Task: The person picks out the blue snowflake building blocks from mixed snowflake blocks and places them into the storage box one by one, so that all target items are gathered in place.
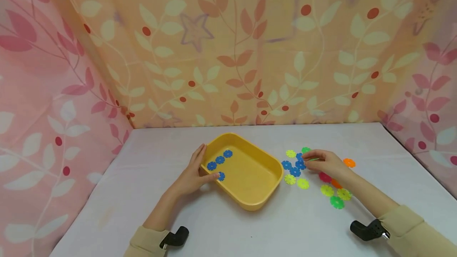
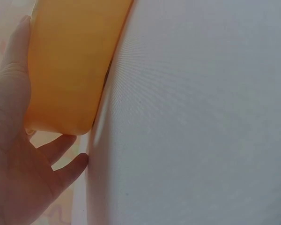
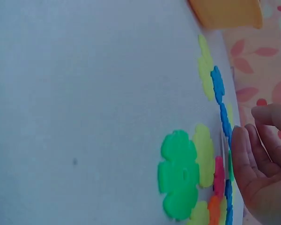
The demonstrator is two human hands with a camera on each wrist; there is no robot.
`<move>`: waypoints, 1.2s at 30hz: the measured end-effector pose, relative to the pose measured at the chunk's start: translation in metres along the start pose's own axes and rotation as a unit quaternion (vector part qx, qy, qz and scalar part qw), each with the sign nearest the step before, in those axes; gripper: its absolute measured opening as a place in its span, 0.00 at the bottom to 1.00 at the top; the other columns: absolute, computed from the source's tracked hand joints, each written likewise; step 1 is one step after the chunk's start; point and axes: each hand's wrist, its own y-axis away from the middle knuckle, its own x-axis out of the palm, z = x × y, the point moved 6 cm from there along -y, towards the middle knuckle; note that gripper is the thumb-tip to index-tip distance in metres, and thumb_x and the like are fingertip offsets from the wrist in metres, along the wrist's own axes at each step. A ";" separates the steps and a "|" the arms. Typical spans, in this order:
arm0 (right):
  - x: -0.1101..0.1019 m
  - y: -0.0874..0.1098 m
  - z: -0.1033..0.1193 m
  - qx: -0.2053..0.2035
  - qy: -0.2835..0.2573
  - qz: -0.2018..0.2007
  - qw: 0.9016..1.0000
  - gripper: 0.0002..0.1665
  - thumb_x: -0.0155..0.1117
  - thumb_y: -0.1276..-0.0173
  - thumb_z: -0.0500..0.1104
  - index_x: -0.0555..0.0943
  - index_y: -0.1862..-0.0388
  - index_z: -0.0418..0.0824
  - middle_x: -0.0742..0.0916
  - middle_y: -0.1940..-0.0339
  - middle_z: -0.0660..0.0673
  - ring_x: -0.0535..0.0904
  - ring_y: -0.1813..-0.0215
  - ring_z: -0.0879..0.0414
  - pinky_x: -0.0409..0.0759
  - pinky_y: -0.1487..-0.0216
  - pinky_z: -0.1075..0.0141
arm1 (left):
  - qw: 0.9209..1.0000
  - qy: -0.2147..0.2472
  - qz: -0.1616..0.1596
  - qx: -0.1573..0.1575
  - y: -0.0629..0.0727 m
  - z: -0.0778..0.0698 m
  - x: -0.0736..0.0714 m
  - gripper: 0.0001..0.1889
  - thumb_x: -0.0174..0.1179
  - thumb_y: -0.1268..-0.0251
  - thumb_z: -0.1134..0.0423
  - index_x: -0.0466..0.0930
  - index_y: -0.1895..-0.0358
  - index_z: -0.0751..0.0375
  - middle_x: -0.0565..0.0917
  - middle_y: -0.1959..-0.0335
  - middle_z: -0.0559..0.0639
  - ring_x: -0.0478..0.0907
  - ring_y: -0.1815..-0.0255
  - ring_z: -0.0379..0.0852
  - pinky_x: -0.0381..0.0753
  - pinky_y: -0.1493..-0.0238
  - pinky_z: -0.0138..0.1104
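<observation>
My left hand (image 1: 191, 177) grips the left corner of a yellow plastic tray (image 1: 246, 205), thumb over the rim and fingers along the outer wall. In the left wrist view, the fingers (image 2: 68, 171) show at the end of the tray (image 2: 65, 70). Several blue notched plastic discs (image 1: 219, 160) lie inside it along the left side, one close by the thumb tip. Right of the tray, my right hand (image 1: 326, 163) hovers over a cluster of blue discs (image 1: 295, 171), fingers bent. The right wrist view shows a gap between its thumb and fingers (image 3: 243, 145), with no disc between them.
Yellow discs (image 1: 303, 183) lie near the blue cluster. Under and beside the right forearm are a green disc (image 1: 337, 202), a pink disc (image 1: 325, 177) and an orange disc (image 1: 349, 163). A white cloth covers the table (image 1: 214, 233); patterned curtains (image 1: 235, 50) stand behind and at both sides.
</observation>
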 end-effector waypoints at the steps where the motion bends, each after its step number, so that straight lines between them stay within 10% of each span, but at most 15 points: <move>1: -0.001 0.000 -0.003 0.002 0.008 -0.005 1.000 0.27 0.64 0.31 0.46 0.75 0.38 0.32 0.80 0.43 0.34 0.80 0.48 0.47 0.82 0.53 0.64 | 1.000 0.001 0.000 0.000 0.000 0.000 0.000 0.57 0.68 0.44 0.41 0.38 0.20 0.54 0.37 0.20 0.45 0.38 0.21 0.52 0.45 0.28 0.56; 12: -0.002 -0.004 -0.008 -0.041 0.174 -0.058 0.982 0.21 0.71 0.37 0.46 0.81 0.48 0.38 0.85 0.58 0.46 0.78 0.58 0.52 0.78 0.61 0.70 | 1.000 0.001 -0.001 -0.001 0.000 0.000 0.000 0.57 0.68 0.44 0.41 0.37 0.20 0.50 0.37 0.20 0.44 0.39 0.21 0.51 0.46 0.27 0.55; 36: 0.003 -0.005 -0.003 -0.066 0.214 -0.087 0.971 0.18 0.72 0.39 0.46 0.83 0.53 0.40 0.85 0.64 0.49 0.77 0.63 0.54 0.77 0.63 0.67 | 1.000 0.007 0.000 0.000 0.001 -0.001 0.000 0.57 0.68 0.44 0.41 0.38 0.20 0.54 0.37 0.20 0.44 0.39 0.21 0.52 0.46 0.28 0.56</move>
